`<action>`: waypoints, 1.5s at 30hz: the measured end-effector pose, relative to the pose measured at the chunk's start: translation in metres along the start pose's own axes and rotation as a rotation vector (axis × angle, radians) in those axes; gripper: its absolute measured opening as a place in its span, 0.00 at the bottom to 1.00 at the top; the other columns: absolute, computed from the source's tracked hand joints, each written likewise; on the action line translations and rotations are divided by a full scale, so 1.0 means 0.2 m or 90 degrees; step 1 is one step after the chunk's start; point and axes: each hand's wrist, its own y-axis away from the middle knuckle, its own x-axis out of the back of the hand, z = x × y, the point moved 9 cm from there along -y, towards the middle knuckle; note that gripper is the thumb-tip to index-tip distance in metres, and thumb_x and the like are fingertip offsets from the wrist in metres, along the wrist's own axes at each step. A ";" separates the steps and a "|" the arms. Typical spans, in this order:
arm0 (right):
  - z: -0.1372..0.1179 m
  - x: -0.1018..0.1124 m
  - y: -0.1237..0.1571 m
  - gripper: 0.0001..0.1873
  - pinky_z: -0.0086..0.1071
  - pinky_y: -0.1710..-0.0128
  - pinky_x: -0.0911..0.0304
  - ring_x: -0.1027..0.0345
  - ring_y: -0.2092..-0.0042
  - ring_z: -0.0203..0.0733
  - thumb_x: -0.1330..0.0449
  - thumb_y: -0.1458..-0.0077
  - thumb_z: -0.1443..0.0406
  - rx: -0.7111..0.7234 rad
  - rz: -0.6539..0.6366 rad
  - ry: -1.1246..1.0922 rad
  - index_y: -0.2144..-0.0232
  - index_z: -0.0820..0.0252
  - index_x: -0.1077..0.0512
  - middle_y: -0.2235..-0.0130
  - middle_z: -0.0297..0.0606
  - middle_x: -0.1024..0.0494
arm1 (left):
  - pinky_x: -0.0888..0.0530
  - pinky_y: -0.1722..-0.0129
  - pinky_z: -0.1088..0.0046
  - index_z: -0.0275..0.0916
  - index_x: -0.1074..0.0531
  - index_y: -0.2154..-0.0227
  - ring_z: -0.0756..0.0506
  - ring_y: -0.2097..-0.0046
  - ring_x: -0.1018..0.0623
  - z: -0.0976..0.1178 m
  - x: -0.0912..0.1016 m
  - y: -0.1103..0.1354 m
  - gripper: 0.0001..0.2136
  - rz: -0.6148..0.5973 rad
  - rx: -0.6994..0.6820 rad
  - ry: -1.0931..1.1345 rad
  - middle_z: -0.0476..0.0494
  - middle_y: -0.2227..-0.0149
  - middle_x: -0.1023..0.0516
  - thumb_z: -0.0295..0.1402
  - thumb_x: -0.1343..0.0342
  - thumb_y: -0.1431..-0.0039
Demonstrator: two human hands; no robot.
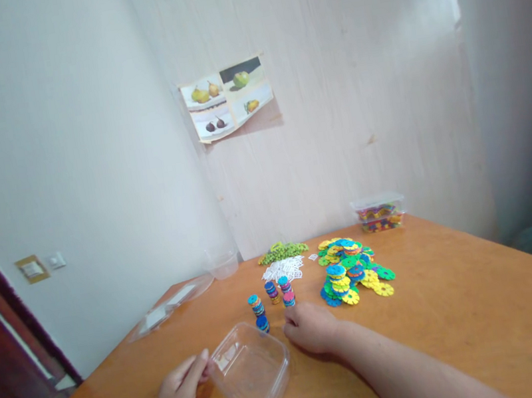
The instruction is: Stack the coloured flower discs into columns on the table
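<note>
My left hand pinches the left edge of a clear plastic box, which is open at the top and slightly tilted over the table. Nothing shows inside it apart from a pale label on its wall. To its right, my right hand is closed, knuckles up, close to the table; what its fingers hold, if anything, is hidden. Just beyond it stand short stacks of small round coloured pieces: a pink-topped stack, a blue and orange stack, a teal-topped stack and a dark blue stack.
Flower-shaped discs lie heaped at the right. Behind the stacks are white flat pieces and a green bumpy pile. A filled lidded box, a clear tub and flat clear lids rest along the table's far side.
</note>
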 end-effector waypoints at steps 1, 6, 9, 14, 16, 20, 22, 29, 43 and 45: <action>0.00 0.00 0.00 0.15 0.30 0.70 0.45 0.27 0.62 0.46 0.49 0.44 0.59 0.002 -0.001 0.002 0.66 0.57 0.24 0.62 0.43 0.20 | 0.29 0.60 0.69 0.36 0.24 0.76 0.41 0.64 0.25 0.01 -0.01 0.00 0.25 -0.008 -0.005 -0.003 0.43 0.72 0.22 0.58 0.44 0.53; 0.00 -0.02 0.00 0.15 0.30 0.71 0.47 0.28 0.62 0.45 0.50 0.43 0.60 0.004 -0.008 0.019 0.66 0.57 0.24 0.62 0.42 0.20 | 0.30 0.62 0.71 0.37 0.26 0.79 0.43 0.66 0.26 0.06 -0.04 0.02 0.25 -0.038 -0.020 -0.009 0.45 0.74 0.24 0.57 0.46 0.52; 0.00 -0.03 0.00 0.14 0.30 0.72 0.48 0.28 0.62 0.45 0.49 0.44 0.60 0.003 -0.011 0.026 0.66 0.57 0.24 0.62 0.43 0.20 | 0.30 0.62 0.72 0.37 0.26 0.78 0.43 0.66 0.26 0.07 -0.05 0.03 0.25 -0.042 -0.023 -0.014 0.46 0.74 0.24 0.57 0.46 0.51; 0.00 -0.03 0.00 0.15 0.30 0.72 0.49 0.29 0.64 0.43 0.50 0.43 0.61 0.014 -0.011 0.028 0.66 0.57 0.24 0.64 0.42 0.20 | 0.30 0.63 0.72 0.36 0.26 0.78 0.43 0.66 0.27 0.06 -0.05 0.03 0.24 -0.047 -0.025 -0.028 0.46 0.74 0.24 0.57 0.46 0.50; 0.00 -0.03 0.00 0.15 0.29 0.72 0.50 0.29 0.65 0.42 0.50 0.43 0.61 0.016 -0.009 0.030 0.66 0.57 0.24 0.63 0.42 0.20 | 0.31 0.64 0.72 0.37 0.26 0.78 0.43 0.66 0.27 0.07 -0.05 0.03 0.24 -0.043 -0.028 -0.027 0.46 0.75 0.25 0.57 0.45 0.51; 0.00 -0.03 0.00 0.15 0.29 0.74 0.52 0.30 0.65 0.41 0.50 0.43 0.61 0.018 -0.006 0.027 0.66 0.57 0.24 0.63 0.42 0.21 | 0.31 0.66 0.73 0.37 0.26 0.79 0.44 0.68 0.27 0.08 -0.04 0.04 0.24 -0.033 -0.035 -0.033 0.47 0.76 0.26 0.57 0.44 0.53; 0.00 -0.03 0.00 0.14 0.29 0.74 0.53 0.30 0.66 0.41 0.50 0.43 0.61 0.014 -0.007 0.018 0.67 0.58 0.25 0.64 0.41 0.21 | 0.31 0.66 0.73 0.37 0.26 0.79 0.44 0.68 0.28 0.09 -0.04 0.04 0.24 -0.034 -0.038 -0.037 0.47 0.76 0.26 0.57 0.44 0.52; 0.01 -0.04 0.00 0.13 0.29 0.73 0.54 0.32 0.66 0.39 0.49 0.44 0.62 0.011 -0.019 0.005 0.67 0.58 0.25 0.65 0.41 0.21 | 0.31 0.64 0.73 0.37 0.25 0.76 0.44 0.66 0.27 0.10 -0.06 0.05 0.23 -0.047 -0.044 -0.036 0.47 0.73 0.24 0.55 0.46 0.49; 0.05 -0.06 -0.01 0.29 0.26 0.77 0.53 0.46 0.75 0.32 0.49 0.46 0.41 0.010 -0.093 -0.330 0.76 0.61 0.34 0.79 0.29 0.37 | 0.31 0.62 0.72 0.37 0.25 0.76 0.43 0.65 0.27 0.03 -0.07 0.02 0.21 -0.075 -0.040 0.001 0.46 0.73 0.24 0.52 0.47 0.46; 0.06 -0.07 0.00 0.31 0.26 0.78 0.52 0.45 0.76 0.32 0.48 0.49 0.38 0.005 -0.126 -0.360 0.75 0.60 0.34 0.79 0.29 0.36 | 0.31 0.63 0.72 0.37 0.25 0.76 0.43 0.65 0.27 0.04 -0.08 0.02 0.21 -0.086 -0.040 -0.001 0.46 0.73 0.24 0.52 0.47 0.47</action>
